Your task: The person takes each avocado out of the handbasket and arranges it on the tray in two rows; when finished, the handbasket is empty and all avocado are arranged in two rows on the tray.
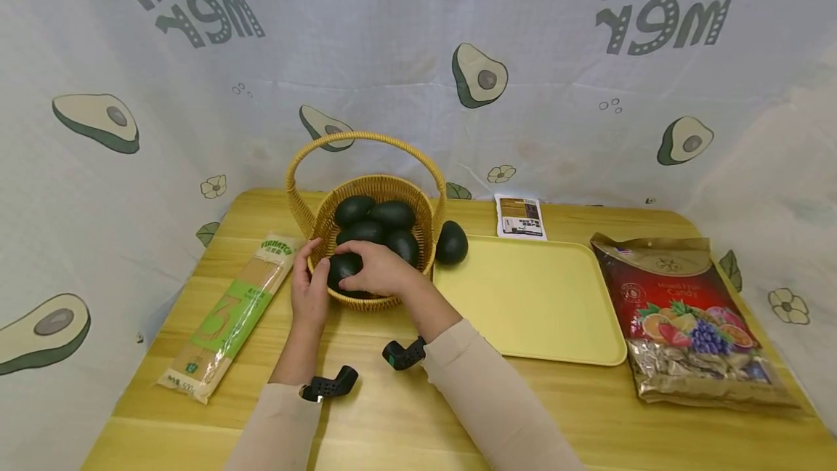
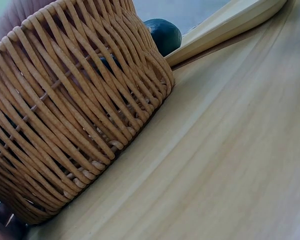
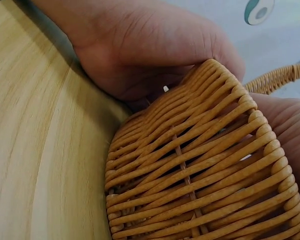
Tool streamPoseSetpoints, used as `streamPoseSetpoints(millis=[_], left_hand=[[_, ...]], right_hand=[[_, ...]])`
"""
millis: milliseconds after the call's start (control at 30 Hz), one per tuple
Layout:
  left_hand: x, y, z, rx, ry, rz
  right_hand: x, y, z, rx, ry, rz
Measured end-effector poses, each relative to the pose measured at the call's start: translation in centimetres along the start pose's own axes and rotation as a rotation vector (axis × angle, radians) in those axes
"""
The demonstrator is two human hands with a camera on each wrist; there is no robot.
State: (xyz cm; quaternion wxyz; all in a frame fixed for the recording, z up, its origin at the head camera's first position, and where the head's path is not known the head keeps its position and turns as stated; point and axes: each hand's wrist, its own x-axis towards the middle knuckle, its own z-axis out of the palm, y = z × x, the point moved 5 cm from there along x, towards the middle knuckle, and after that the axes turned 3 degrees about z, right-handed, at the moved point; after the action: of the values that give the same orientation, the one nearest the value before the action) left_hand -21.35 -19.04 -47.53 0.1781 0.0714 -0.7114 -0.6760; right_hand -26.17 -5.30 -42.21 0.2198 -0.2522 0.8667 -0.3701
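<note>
A round wicker basket (image 1: 375, 304) with a tall arched handle holds several dark avocados (image 1: 392, 214). At its left front, my left hand (image 1: 309, 296) grips the basket's side, thumb over the rim. The right wrist view shows this left hand (image 3: 155, 45) against the woven wall. My right hand (image 1: 382, 267) reaches over the front rim and holds an avocado (image 1: 341, 267) at the front left inside the basket. Its fingertips are partly hidden. Another avocado (image 1: 452, 243) stands outside, against the basket's right side and near a yellow tray (image 1: 530, 296).
Left of the basket lies a pack of noodles (image 1: 235, 315). A red candy bag (image 1: 683, 311) lies right of the tray, and a small white packet (image 1: 519, 217) behind it. A printed cloth (image 1: 392, 57) hangs behind the wooden table (image 1: 373, 420).
</note>
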Motion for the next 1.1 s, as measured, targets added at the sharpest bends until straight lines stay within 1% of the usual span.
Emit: streamPoseSetpoints(millis=[267,367,500,567,700,867,967,1100], left_hand=[[-0.1,0.0,0.0,-0.008,0.011,-0.006],[-0.1,0.0,0.1,-0.004,0.010,-0.006],[0.0,0.0,0.1,0.006,0.007,0.010],[0.1,0.0,0.0,0.011,0.011,0.020],[0.1,0.0,0.1,0.007,0.013,0.018],[0.1,0.0,0.1,-0.012,0.015,0.004],[0.0,0.0,0.1,-0.019,0.010,-0.004],[0.0,0.0,0.1,-0.033,0.006,-0.004]], right_hand=[[-0.8,-0.5,-0.5,-0.064,0.057,-0.049],[-1.5,-0.8,-0.9,-0.083,0.085,-0.061],[-2.7,-1.3,-1.9,-0.069,0.148,-0.068],[-3.5,-1.5,-2.5,-0.052,0.187,-0.079],[-5.1,-1.7,-3.7,-0.015,0.278,-0.113],[-7.4,-1.8,-5.2,0.085,0.370,-0.171],[-8.7,-1.6,-6.0,0.137,0.401,-0.186],[-10.0,-1.0,-6.5,0.183,0.416,-0.172]])
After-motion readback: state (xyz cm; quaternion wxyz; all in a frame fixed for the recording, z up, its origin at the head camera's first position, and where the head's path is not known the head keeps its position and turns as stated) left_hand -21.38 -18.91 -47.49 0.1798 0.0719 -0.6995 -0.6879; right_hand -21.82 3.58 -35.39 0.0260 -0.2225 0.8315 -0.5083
